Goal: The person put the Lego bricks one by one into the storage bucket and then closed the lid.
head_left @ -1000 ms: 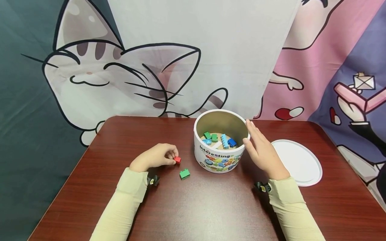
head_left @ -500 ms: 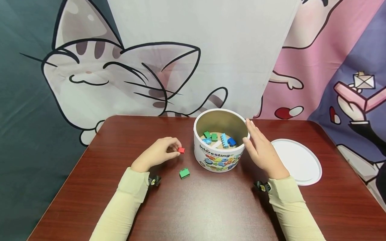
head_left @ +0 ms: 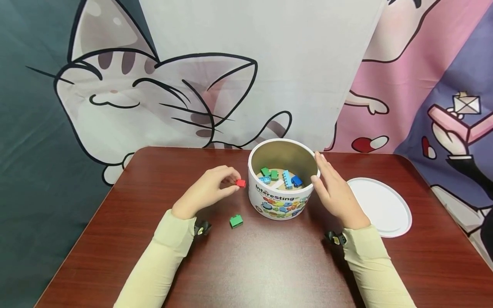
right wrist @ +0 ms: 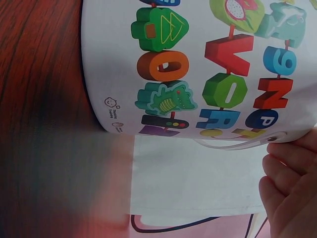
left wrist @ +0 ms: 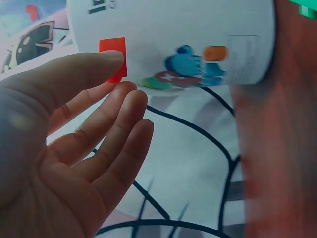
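Between thumb and fingertips my left hand (head_left: 209, 188) pinches a red toy brick (head_left: 240, 183), close to the left side of a white round bucket (head_left: 283, 205). In the left wrist view the red brick (left wrist: 113, 44) shows at the thumb tip, in front of the bucket's printed wall. My right hand (head_left: 339, 194) touches the bucket's right side near the rim with its fingers straight. Inside the bucket lie several bricks, among them a light blue brick (head_left: 287, 179) and a dark blue brick (head_left: 296, 181). A green brick (head_left: 236, 221) lies on the table in front of the bucket.
A white round lid (head_left: 381, 207) lies on the brown table (head_left: 269, 265), to the right of the bucket and partly behind the right forearm. A printed cloth (head_left: 300, 77) hangs behind the table's far edge.
My left hand has raised the red brick from beside the green one and carried it right and away, toward the bucket. The right hand and bucket stay in place.
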`<state>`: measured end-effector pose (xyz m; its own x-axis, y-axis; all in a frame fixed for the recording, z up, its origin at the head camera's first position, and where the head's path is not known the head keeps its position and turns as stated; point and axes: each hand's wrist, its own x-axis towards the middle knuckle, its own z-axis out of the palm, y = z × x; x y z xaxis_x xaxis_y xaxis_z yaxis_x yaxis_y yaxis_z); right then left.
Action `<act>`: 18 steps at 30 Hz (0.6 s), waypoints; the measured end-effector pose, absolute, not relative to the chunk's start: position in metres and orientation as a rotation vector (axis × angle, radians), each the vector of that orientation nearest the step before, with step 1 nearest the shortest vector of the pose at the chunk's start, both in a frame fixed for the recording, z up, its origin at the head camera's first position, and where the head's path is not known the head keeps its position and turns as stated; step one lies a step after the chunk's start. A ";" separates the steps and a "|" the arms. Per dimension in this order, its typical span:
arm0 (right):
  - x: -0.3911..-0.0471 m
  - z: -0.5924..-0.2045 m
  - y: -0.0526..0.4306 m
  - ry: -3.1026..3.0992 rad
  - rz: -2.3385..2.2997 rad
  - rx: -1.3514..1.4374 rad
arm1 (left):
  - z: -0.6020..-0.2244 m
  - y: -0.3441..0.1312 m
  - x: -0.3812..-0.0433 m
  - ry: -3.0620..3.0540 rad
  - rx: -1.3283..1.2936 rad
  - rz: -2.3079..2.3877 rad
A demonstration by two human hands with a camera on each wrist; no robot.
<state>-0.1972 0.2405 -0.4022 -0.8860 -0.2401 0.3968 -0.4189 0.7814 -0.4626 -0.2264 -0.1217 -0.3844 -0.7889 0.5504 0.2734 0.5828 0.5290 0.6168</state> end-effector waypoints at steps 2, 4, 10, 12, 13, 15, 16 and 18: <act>-0.197 -0.402 0.240 -2.657 0.794 0.507 | -0.378 -0.119 -0.225 -2.680 -1.016 -1.110; -0.197 -0.403 0.241 -2.658 0.789 0.509 | -0.373 -0.116 -0.225 -2.657 -1.020 -1.110; -0.198 -0.405 0.242 -2.635 0.774 0.536 | -0.359 -0.106 -0.227 -2.586 -1.069 -1.146; -0.199 -0.405 0.242 -2.612 0.760 0.562 | -0.354 -0.103 -0.227 -2.557 -1.086 -1.153; -0.199 -0.406 0.243 -2.598 0.746 0.579 | -0.353 -0.101 -0.227 -2.543 -1.091 -1.154; -0.201 -0.406 0.243 -2.569 0.711 0.616 | -0.349 -0.098 -0.228 -2.519 -1.098 -1.155; -0.202 -0.406 0.244 -2.558 0.687 0.632 | -0.347 -0.096 -0.228 -2.509 -1.101 -1.155; -0.203 -0.406 0.244 -2.543 0.640 0.656 | -0.345 -0.093 -0.228 -2.496 -1.106 -1.153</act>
<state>-0.2028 0.2443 -0.4057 -0.7931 -0.3346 0.5090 -0.5356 0.7811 -0.3210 -0.2279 -0.0929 -0.3446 -0.7078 0.5545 0.4376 0.6926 0.4233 0.5841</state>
